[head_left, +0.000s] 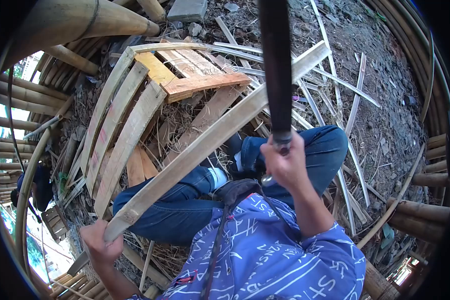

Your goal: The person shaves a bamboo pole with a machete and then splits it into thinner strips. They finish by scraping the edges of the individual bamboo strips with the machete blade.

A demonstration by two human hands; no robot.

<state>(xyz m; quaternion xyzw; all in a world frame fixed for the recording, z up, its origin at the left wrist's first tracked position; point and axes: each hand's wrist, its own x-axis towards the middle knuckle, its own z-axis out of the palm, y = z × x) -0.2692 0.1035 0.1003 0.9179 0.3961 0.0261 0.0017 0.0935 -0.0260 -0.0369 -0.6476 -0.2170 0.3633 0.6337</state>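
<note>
A long pale wooden plank [200, 142] runs diagonally across my lap, from the lower left to the upper right. My left hand [102, 242] is closed round its lower left end. In my right hand [286, 160] is the handle of a long dark tool [276, 65], raised upright; its far end leaves the top of the view. The tool passes in front of the plank's upper part. Whether the two touch cannot be told. Beyond my legs stands a slatted wooden crate [135, 107], tilted on the ground.
Thin wood strips [355, 95] and shavings lie on the rocky ground at the right. Bamboo poles [420, 220] line the right side, and thick bamboo [85, 22] crosses the upper left. A grey block [187, 10] is at the top. Another person [41, 187] is at the far left.
</note>
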